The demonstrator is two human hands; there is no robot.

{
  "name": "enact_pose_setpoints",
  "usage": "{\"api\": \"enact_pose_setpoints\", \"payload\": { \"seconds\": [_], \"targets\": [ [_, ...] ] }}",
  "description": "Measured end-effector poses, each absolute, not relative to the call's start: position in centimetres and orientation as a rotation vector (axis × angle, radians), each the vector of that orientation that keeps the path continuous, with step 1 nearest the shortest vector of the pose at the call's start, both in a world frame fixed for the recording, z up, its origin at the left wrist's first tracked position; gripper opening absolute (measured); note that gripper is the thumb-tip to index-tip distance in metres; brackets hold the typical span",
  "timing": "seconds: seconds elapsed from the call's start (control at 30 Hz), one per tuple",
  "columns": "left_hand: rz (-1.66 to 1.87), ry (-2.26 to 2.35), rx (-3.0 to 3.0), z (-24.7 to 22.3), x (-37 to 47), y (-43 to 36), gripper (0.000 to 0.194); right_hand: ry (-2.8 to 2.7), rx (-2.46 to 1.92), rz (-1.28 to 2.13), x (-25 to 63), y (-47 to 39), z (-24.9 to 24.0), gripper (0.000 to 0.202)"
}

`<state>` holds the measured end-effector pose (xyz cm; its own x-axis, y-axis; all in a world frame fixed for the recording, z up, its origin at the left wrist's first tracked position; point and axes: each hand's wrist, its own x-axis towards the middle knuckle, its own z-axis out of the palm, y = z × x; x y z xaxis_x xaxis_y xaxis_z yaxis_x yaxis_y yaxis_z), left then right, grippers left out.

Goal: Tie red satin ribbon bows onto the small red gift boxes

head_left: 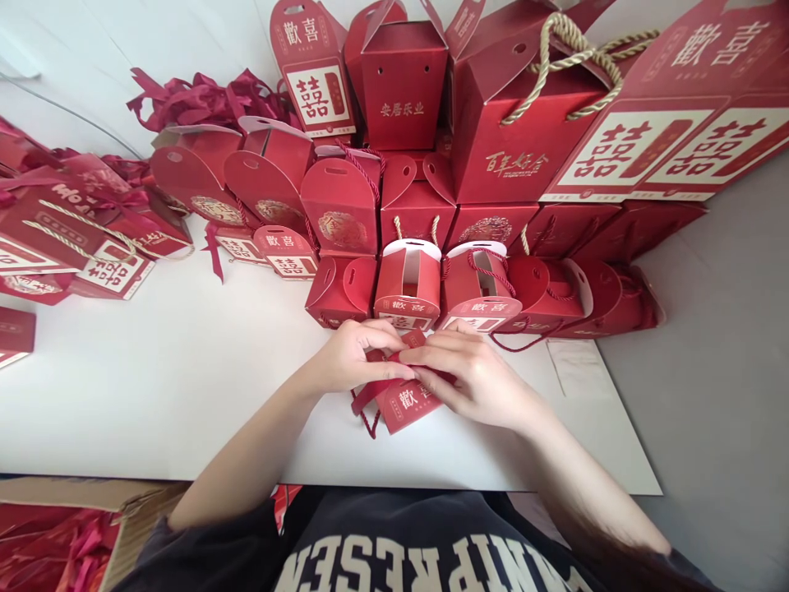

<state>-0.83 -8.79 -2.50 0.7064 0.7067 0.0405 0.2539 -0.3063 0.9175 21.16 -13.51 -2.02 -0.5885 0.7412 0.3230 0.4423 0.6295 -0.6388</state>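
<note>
A small red gift box (403, 404) with white Chinese characters lies on the table in front of me. A dark red cord handle (370, 423) sticks out from its lower left side. Red ribbon (365, 396) runs around the box and up under my fingers. My left hand (361, 355) is closed on the ribbon from the left, thumb and fingers pressed together over the box. From the right, my right hand (477, 370) pinches the ribbon too, its fingertips meeting those of my left hand. The fingers hide the ribbon's middle.
Rows of red gift boxes (342, 210), some with rope handles, stand stacked behind my hands on the white table (246, 386). More boxes (117, 267) are at the left, and loose ribbons (209, 99) lie at the back. A cardboard carton (145, 510) holding ribbons stands below the front edge.
</note>
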Motion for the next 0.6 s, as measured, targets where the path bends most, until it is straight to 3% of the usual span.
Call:
{"api": "enact_pose_setpoints", "payload": {
  "seconds": [0.23, 0.6],
  "targets": [
    [0.546, 0.768, 1.879, -2.9, -0.9, -9.0, 0.019, -1.951, -1.022, 0.964, 21.6, -13.8, -1.7, 0.011],
    [0.472, 0.811, 1.681, -2.4, -1.0, -9.2, 0.033, -1.887, -1.057, 0.961, 21.2, -13.4, -2.7, 0.014]
  ]
}}
